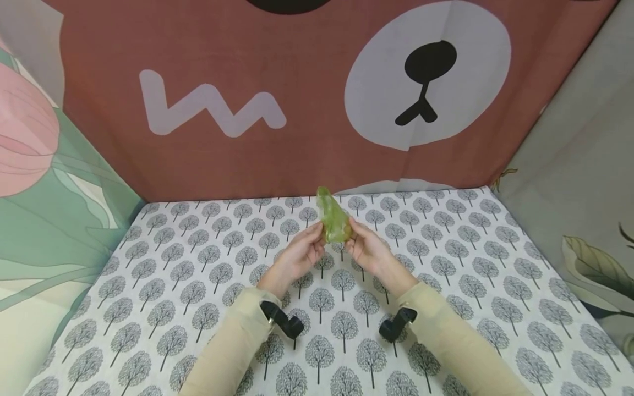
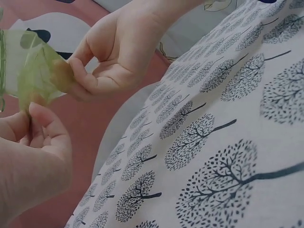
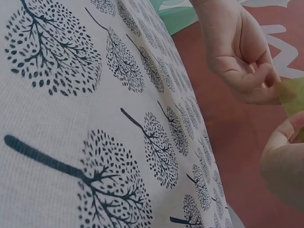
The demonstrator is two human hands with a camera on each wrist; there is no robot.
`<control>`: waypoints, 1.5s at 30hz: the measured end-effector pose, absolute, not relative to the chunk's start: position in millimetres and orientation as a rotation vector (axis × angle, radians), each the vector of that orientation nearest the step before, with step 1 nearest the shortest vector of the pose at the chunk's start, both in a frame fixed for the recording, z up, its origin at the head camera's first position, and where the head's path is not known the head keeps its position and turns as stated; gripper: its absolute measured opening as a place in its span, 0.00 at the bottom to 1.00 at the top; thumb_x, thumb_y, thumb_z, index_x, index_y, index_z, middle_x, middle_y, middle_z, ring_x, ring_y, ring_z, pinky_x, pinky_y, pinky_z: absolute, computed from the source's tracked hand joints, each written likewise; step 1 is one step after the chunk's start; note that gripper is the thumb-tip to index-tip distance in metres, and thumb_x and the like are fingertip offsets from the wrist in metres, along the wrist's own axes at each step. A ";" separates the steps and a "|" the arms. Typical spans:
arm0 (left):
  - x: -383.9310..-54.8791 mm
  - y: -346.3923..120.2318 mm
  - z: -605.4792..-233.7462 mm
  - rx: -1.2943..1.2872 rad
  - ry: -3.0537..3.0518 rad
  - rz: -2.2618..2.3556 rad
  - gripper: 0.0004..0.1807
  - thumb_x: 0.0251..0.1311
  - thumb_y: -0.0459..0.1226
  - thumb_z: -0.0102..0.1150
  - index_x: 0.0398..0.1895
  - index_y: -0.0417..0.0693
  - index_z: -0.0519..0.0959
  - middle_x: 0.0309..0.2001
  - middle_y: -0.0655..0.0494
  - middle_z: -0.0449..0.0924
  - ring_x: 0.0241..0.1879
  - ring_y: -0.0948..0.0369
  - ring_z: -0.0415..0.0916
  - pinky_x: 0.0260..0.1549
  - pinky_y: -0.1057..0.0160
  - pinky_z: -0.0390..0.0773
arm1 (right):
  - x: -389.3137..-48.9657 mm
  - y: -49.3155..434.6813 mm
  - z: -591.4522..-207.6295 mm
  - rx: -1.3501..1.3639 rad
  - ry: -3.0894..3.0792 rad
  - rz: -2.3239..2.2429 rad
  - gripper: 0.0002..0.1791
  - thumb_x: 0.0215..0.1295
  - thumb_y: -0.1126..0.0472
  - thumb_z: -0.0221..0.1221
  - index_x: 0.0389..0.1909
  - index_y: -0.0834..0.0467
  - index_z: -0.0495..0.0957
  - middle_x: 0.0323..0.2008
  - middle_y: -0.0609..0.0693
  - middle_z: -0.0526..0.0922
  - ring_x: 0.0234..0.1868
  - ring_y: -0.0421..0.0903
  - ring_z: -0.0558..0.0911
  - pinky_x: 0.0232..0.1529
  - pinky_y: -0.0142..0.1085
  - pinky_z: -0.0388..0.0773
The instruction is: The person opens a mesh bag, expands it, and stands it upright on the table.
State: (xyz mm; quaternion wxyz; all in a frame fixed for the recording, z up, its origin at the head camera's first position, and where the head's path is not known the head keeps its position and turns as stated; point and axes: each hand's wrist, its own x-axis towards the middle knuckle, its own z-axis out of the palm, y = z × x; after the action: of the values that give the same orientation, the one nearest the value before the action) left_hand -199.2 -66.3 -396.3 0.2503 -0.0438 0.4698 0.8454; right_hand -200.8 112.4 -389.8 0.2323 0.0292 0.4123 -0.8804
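A thin, see-through green plastic bag [image 1: 334, 220] is held up above the table between both hands, its narrow end pointing up and away. My left hand [image 1: 299, 254] pinches its left lower edge between thumb and fingers. On the opposite side, my right hand [image 1: 372, 252] pinches the other edge. In the left wrist view the crumpled green film [image 2: 35, 61] covers some of the right fingertips, which show through it. Only a corner of the film [image 3: 292, 95] enters the right wrist view, so most of it is out of frame there.
Beneath the hands lies a white tablecloth [image 1: 319, 330] printed with grey trees. A reddish-brown curtain [image 1: 317, 159] with a cartoon face hangs along the back edge. Patterned cloths stand at the left [image 1: 29, 231] and right [image 1: 584, 165]. Black wrist cameras [image 1: 292, 327] are strapped over the beige sleeves.
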 end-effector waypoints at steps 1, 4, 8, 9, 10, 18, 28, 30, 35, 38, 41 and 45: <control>-199.3 -66.3 -395.8 -0.118 1.275 2.313 0.10 0.72 0.39 0.41 0.48 0.51 0.73 0.34 0.66 0.80 0.29 0.73 0.73 0.27 0.81 0.72 | -200.8 112.0 -389.6 0.086 1.129 -2.423 0.13 0.75 0.58 0.42 0.35 0.53 0.75 0.28 0.41 0.80 0.26 0.34 0.76 0.28 0.19 0.75; -199.6 -66.3 -394.6 -0.114 1.240 2.355 0.10 0.72 0.39 0.40 0.43 0.53 0.74 0.33 0.65 0.80 0.29 0.73 0.74 0.28 0.81 0.73 | -200.3 111.5 -388.5 0.116 1.079 -2.444 0.13 0.75 0.58 0.42 0.35 0.53 0.75 0.29 0.42 0.81 0.26 0.34 0.76 0.27 0.19 0.75; -198.7 -66.5 -393.8 -0.096 1.178 2.382 0.11 0.73 0.38 0.37 0.44 0.52 0.73 0.34 0.65 0.80 0.29 0.72 0.73 0.27 0.81 0.74 | -200.5 112.0 -387.8 0.153 1.005 -2.458 0.14 0.75 0.59 0.40 0.36 0.55 0.75 0.30 0.44 0.82 0.26 0.35 0.77 0.26 0.20 0.76; -198.5 -66.5 -393.6 -0.090 1.168 2.385 0.11 0.73 0.37 0.37 0.44 0.52 0.73 0.34 0.65 0.79 0.30 0.72 0.73 0.28 0.81 0.74 | -200.7 111.9 -387.7 0.164 0.993 -2.461 0.14 0.75 0.59 0.41 0.37 0.56 0.75 0.30 0.45 0.82 0.26 0.35 0.77 0.26 0.20 0.76; -198.3 -66.5 -393.4 -0.091 1.156 2.388 0.11 0.73 0.37 0.37 0.45 0.51 0.73 0.34 0.65 0.79 0.30 0.72 0.73 0.28 0.81 0.73 | -201.0 111.9 -387.8 0.173 0.980 -2.462 0.14 0.75 0.59 0.40 0.37 0.56 0.74 0.30 0.45 0.81 0.26 0.35 0.77 0.27 0.20 0.76; -198.6 -65.9 -393.1 -0.092 1.140 2.383 0.12 0.73 0.37 0.36 0.52 0.48 0.69 0.34 0.65 0.77 0.29 0.72 0.71 0.27 0.81 0.73 | -196.7 110.5 -385.2 0.142 0.922 -2.480 0.10 0.75 0.59 0.42 0.41 0.56 0.72 0.30 0.44 0.80 0.27 0.35 0.77 0.29 0.19 0.76; -198.4 -71.8 -394.0 -0.058 1.103 2.368 0.12 0.74 0.36 0.35 0.44 0.50 0.72 0.32 0.64 0.75 0.29 0.71 0.71 0.27 0.80 0.72 | -201.8 114.3 -388.0 0.103 0.904 -2.436 0.12 0.76 0.59 0.40 0.41 0.56 0.73 0.31 0.45 0.81 0.27 0.36 0.78 0.29 0.20 0.78; -198.2 -73.1 -393.5 -0.065 1.104 2.356 0.11 0.74 0.37 0.35 0.44 0.50 0.72 0.32 0.63 0.76 0.29 0.71 0.71 0.27 0.80 0.73 | -203.6 116.0 -388.8 0.105 0.933 -2.405 0.15 0.77 0.58 0.37 0.40 0.56 0.73 0.32 0.45 0.81 0.28 0.36 0.78 0.29 0.20 0.78; -199.7 -73.1 -393.0 -0.109 1.185 2.316 0.10 0.74 0.41 0.37 0.43 0.52 0.71 0.32 0.64 0.78 0.30 0.71 0.73 0.27 0.80 0.73 | -204.7 118.6 -388.2 0.095 1.003 -2.346 0.17 0.77 0.57 0.37 0.37 0.56 0.73 0.31 0.45 0.81 0.28 0.36 0.77 0.29 0.20 0.77; -200.6 -72.2 -394.1 -0.145 1.255 2.292 0.10 0.73 0.41 0.40 0.42 0.52 0.73 0.32 0.64 0.79 0.29 0.71 0.74 0.27 0.80 0.73 | -204.2 118.7 -387.2 0.109 1.053 -2.336 0.16 0.77 0.58 0.38 0.36 0.56 0.74 0.31 0.45 0.81 0.28 0.35 0.77 0.30 0.20 0.76; -200.5 -71.9 -396.2 -0.160 1.314 2.275 0.10 0.72 0.41 0.41 0.45 0.51 0.74 0.31 0.65 0.79 0.28 0.72 0.73 0.26 0.80 0.73 | -203.6 119.2 -387.3 0.130 1.094 -2.328 0.16 0.77 0.59 0.39 0.36 0.55 0.75 0.31 0.44 0.81 0.28 0.35 0.77 0.30 0.19 0.76; -200.3 -71.3 -397.9 -0.179 1.332 2.281 0.12 0.72 0.40 0.42 0.51 0.49 0.73 0.30 0.66 0.79 0.27 0.73 0.73 0.25 0.81 0.72 | -203.6 119.9 -388.4 0.148 1.127 -2.322 0.16 0.76 0.59 0.39 0.36 0.55 0.76 0.30 0.43 0.81 0.27 0.34 0.77 0.30 0.18 0.76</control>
State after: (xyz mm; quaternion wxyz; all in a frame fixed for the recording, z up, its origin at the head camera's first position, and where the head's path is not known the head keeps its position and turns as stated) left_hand -200.3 -71.3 -397.9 0.2446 -0.0654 0.4877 0.8355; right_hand -203.6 119.9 -388.4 0.2745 0.0552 0.4192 -0.8636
